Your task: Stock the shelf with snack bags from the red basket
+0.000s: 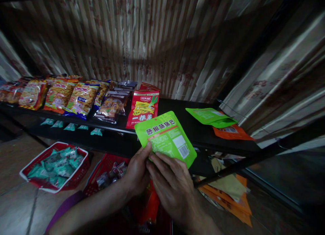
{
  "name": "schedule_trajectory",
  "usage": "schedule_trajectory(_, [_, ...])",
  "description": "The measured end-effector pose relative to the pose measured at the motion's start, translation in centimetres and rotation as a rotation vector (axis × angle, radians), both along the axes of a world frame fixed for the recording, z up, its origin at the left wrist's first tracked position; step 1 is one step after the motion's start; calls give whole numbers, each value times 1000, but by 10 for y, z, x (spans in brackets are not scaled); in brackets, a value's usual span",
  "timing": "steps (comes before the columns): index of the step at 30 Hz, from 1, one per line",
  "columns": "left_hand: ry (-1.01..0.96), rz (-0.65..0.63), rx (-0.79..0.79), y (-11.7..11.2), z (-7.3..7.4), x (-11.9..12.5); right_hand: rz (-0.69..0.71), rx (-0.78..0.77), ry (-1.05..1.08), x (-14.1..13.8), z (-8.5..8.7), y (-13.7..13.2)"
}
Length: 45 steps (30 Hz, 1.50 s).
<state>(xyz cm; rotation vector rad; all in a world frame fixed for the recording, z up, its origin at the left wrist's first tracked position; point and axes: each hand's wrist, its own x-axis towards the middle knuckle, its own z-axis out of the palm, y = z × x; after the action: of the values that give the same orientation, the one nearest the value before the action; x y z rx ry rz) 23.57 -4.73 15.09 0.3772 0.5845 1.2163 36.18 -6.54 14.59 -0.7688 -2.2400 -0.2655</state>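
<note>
A bright green snack pouch [165, 140] with Chinese print and a white barcode label is held up in front of the black shelf [175, 110]. My left hand [138, 167] grips its lower left edge, thumb on the printed face. Along the lower edge lies my right hand [170, 181], its fingers bent over the pouch. Behind the pouch's upper left corner stands a red snack bag [144, 108]. Farther right on the shelf, another green pouch [212, 116] lies partly over an orange pouch [232, 131].
Several snack bags [81, 96] line the shelf's left side. A red basket [86, 160] of teal packets stands on the floor; another red basket [93, 172] sits below my arms. Orange packaging [238, 208] lies lower right. A black rail [241, 164] slants across the right; a pleated curtain [157, 35] hangs behind.
</note>
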Motion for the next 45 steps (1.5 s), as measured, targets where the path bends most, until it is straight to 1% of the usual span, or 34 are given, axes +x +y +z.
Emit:
schedule_trajectory(3, [29,25,13,8,-2,-1,109,-167,-21,7,7,3])
schedule_trajectory(5, [45,53,21,12,-4,-2,145,-223,104,16,12,6])
schedule_trajectory(6, [53,62,20,13,-5,-3,118,-225,207,21,15,8])
schedule_trajectory(7, [65,62,14,14,-6,-3,61,-217,323,25,17,11])
schedule_trajectory(9, [103,53,-5,15,-8,-5,-116,-241,566,34,19,18])
schedule_trajectory(10, [124,53,-16,16,-9,-5,-197,-296,689,37,19,23])
schedule_trajectory(11, [141,53,-25,16,-10,-6,-250,-384,810,41,18,28])
schedule_trajectory(12, [155,55,-32,16,-11,-7,-266,-496,929,43,18,33])
schedule_trajectory(14, [171,51,-42,16,-14,-7,-196,-761,1135,47,16,42])
schedule_trajectory(16, [179,29,-35,16,-16,-8,-91,-1004,1270,47,16,47])
schedule_trajectory(18, [182,9,-19,17,-19,-8,-41,-1167,1342,45,16,49])
schedule_trajectory(19, [183,0,-12,17,-20,-9,-37,-1207,1365,44,17,49])
schedule_trajectory(21, [180,-9,-2,17,-20,-9,-55,-1222,1412,41,18,48])
schedule_trajectory(27, [142,-38,20,17,-18,-12,-115,-1183,1515,41,14,51])
schedule_trajectory(32, [152,-62,66,15,-17,-14,-149,-1150,1559,44,12,56])
schedule_trajectory(37, [182,-73,75,13,-17,-14,-195,-1110,1590,45,13,57])
schedule_trajectory(40, [185,-51,52,13,-17,-13,-171,-1132,1568,44,15,57])
schedule_trajectory(45, [203,13,13,14,-17,-13,-86,-1192,1483,45,16,55])
